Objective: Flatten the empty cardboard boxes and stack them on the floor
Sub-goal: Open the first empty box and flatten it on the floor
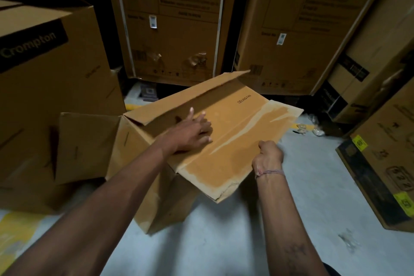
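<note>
A brown cardboard box marked "CEILING FAN" stands on the grey floor in front of me, its top flaps loose and torn where tape was pulled off. My left hand lies with spread fingers on the top panel near its left end. My right hand grips the near right edge of the long top flap, fingers curled under it. One far flap sticks up at the back.
A big "Crompton" box stands at the left with a smaller box leaning against it. Tall cartons line the back. More boxes stand at the right. Small plastic scraps lie on the floor.
</note>
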`<action>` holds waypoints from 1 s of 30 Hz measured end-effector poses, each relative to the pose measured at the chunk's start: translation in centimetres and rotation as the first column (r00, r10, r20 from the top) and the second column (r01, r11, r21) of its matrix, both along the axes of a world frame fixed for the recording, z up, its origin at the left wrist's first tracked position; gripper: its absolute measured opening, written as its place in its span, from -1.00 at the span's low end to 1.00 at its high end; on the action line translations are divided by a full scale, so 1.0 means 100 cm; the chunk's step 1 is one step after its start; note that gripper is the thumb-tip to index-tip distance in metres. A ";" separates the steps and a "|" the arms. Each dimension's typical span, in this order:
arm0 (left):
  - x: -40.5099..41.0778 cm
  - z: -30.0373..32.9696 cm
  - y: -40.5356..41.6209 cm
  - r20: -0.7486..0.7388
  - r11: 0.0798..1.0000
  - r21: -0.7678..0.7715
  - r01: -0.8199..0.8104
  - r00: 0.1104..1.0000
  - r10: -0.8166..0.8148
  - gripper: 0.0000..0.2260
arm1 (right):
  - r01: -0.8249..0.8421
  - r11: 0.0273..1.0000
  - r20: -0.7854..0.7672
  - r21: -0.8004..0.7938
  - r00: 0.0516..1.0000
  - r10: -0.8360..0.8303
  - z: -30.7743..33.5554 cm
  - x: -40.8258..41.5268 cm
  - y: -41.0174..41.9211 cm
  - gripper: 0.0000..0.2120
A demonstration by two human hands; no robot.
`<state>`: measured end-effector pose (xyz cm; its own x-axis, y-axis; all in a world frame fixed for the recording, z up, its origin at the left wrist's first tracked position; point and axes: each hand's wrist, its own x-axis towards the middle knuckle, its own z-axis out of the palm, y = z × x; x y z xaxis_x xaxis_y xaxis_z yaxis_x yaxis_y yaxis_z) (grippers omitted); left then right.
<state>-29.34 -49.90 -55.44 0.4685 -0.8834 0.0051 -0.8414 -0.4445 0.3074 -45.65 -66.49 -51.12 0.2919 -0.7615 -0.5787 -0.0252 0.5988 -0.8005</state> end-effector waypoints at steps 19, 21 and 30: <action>-0.007 -0.003 -0.007 -0.468 0.994 -0.080 0.071 0.878 -0.100 -0.10 | 0.102 0.995 -0.062 0.000 0.993 -0.102 -0.023 0.025 -0.042 -0.65; -0.021 -0.008 -0.014 -0.347 0.987 0.085 0.135 0.933 -0.098 0.08 | 0.047 0.998 0.024 -0.034 0.999 -0.046 -0.027 0.025 -0.050 -0.71; -0.023 -0.018 -0.014 -0.401 0.886 -0.347 -0.307 0.903 0.156 -0.70 | -0.280 0.960 0.563 -0.012 0.791 0.238 -0.051 0.027 -0.062 -0.15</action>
